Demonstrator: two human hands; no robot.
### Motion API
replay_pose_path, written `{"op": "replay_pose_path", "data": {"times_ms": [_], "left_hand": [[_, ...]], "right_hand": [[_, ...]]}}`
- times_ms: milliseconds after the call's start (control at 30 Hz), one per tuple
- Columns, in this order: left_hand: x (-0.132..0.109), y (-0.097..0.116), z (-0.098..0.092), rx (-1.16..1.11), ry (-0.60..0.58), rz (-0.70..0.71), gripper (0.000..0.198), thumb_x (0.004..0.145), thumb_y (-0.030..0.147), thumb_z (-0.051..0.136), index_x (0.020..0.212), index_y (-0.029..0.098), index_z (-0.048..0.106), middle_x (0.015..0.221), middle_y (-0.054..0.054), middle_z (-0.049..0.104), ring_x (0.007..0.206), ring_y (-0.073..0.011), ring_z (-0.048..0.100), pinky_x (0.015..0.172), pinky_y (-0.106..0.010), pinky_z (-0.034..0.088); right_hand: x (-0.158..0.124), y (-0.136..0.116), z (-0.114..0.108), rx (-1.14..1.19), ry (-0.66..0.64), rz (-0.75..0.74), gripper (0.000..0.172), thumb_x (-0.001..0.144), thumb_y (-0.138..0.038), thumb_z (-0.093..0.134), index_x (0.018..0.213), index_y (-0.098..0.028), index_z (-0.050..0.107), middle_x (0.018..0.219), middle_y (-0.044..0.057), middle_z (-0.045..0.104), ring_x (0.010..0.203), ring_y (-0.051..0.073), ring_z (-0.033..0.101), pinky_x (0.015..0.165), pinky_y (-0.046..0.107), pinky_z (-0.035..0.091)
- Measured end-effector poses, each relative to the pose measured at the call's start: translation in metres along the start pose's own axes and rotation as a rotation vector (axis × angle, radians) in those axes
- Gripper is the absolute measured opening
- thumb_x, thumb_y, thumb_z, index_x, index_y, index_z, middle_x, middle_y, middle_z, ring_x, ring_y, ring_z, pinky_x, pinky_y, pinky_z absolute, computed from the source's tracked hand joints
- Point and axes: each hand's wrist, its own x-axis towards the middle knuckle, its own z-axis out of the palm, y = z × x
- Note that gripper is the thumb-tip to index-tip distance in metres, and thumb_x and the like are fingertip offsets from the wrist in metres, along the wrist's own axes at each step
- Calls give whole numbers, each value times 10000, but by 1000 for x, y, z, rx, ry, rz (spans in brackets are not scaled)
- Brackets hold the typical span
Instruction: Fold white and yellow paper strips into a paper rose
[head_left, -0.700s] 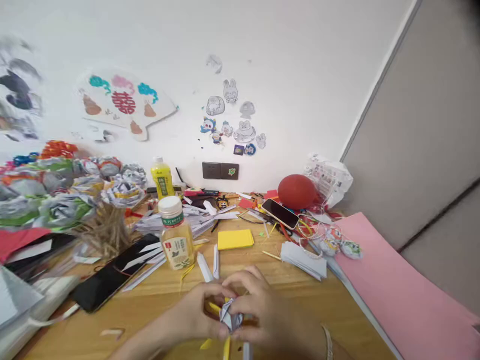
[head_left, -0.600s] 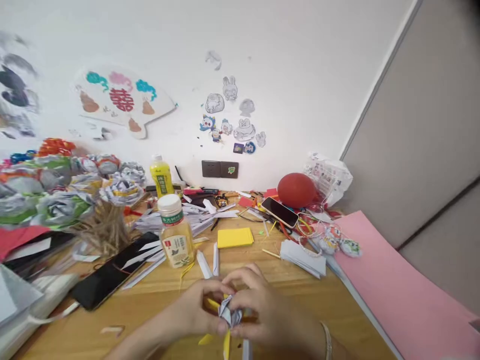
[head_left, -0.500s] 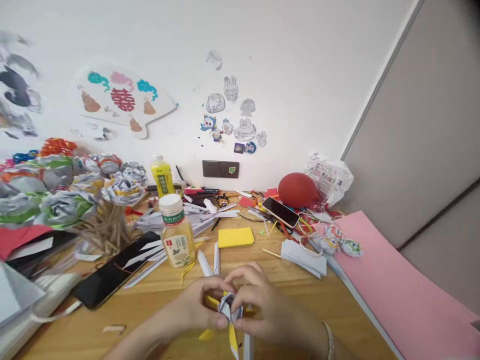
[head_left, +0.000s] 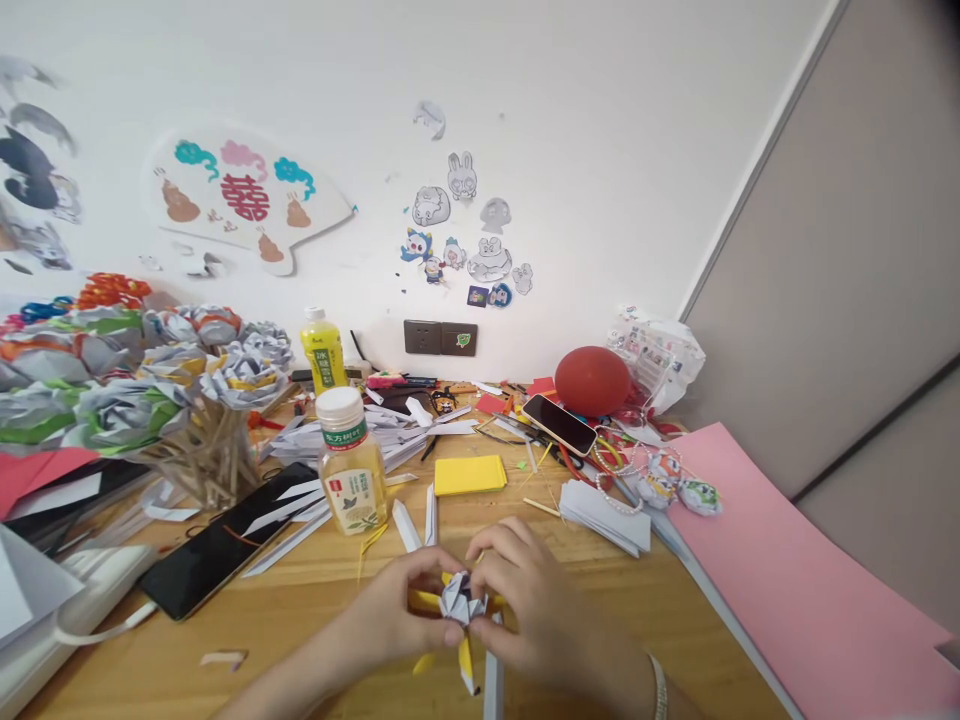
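Both my hands meet low in the middle of the view over the wooden desk [head_left: 300, 620]. My left hand [head_left: 401, 610] and my right hand [head_left: 525, 610] pinch a small rolled bud of grey-white printed paper [head_left: 459, 600] between their fingertips. Yellow paper strips [head_left: 465, 665] hang below the bud, and a white folded strip [head_left: 493, 690] lies under my right hand. Two white folded strips [head_left: 416, 525] lie just beyond my fingers.
A tea bottle [head_left: 351, 475] stands beyond my left hand, a yellow bottle [head_left: 322, 350] by the wall. A bunch of paper roses [head_left: 150, 390] and a black phone [head_left: 217, 550] are left. A yellow pad [head_left: 470, 474], a second phone [head_left: 560, 424], a red ball [head_left: 592, 380] and pink sheets [head_left: 787, 590] lie right.
My fingers have turned and worked the paper bud, lifting it slightly. The yellow strips now hang lower beneath it. The view has shifted a little.
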Motion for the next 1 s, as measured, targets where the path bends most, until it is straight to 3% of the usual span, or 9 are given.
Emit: {"op": "replay_pose_path", "data": {"times_ms": [200,267,367,467,567,667,767,900,1000], "left_hand": [[-1,2,5,46,126,52,383,600,405,736,838,169,550,710,14,595,678,-154,561,657,-249,448],[0,1,2,66,202,71,377,660,375,690,953,176,561,833,-26,629,770,-183,589,728,-275,459],[-1,1,-1,140,302,119,367,719,347,629,1050,201,567,1019,-72,620,944,-234,577,805,-309,452],[-2,2,1,296,393,195,271,748,337,588,984,203,585,989,-77,609,942,-247,571,776,-322,464],[-3,2,4,437,511,269,182,774,317,536,905,195,563,935,-76,580,912,-245,568,771,-348,473],[-4,2,5,592,572,316,152,776,275,524,902,200,562,1046,-101,533,1015,-266,524,822,-387,464],[-6,7,3,725,533,386,146,787,250,526,917,212,580,1099,-107,527,1032,-262,515,831,-386,464],[-12,17,1,814,369,556,128,795,202,540,902,217,608,951,-81,609,890,-209,580,769,-299,487],[-14,17,1,850,381,610,139,789,194,563,920,209,608,935,-87,624,847,-197,600,727,-272,495]], "right_hand": [[3,7,9,117,80,44,319,707,-68,655,965,-201,524,1005,27,550,945,184,477,825,292,376],[3,11,11,138,195,98,274,732,-110,636,967,-190,520,952,33,555,899,184,496,777,288,392],[1,12,14,110,372,169,102,763,-216,594,765,-176,500,762,17,527,739,174,505,654,275,385],[1,8,23,153,308,216,159,729,-291,613,762,-183,501,677,-6,525,630,159,506,577,254,373],[1,4,40,331,150,292,158,758,-193,539,914,-180,513,619,-33,546,518,126,504,488,209,364],[2,4,53,263,224,210,104,811,-161,455,859,-172,547,738,27,611,652,152,562,600,237,415],[2,7,53,201,289,132,125,843,-166,429,849,-172,554,782,43,627,709,159,572,651,248,419],[2,9,43,190,289,48,128,869,-179,409,848,-184,535,787,36,621,719,151,568,660,241,421],[2,9,38,165,282,7,141,888,-200,390,840,-190,522,780,35,616,719,156,561,660,248,422]]}}
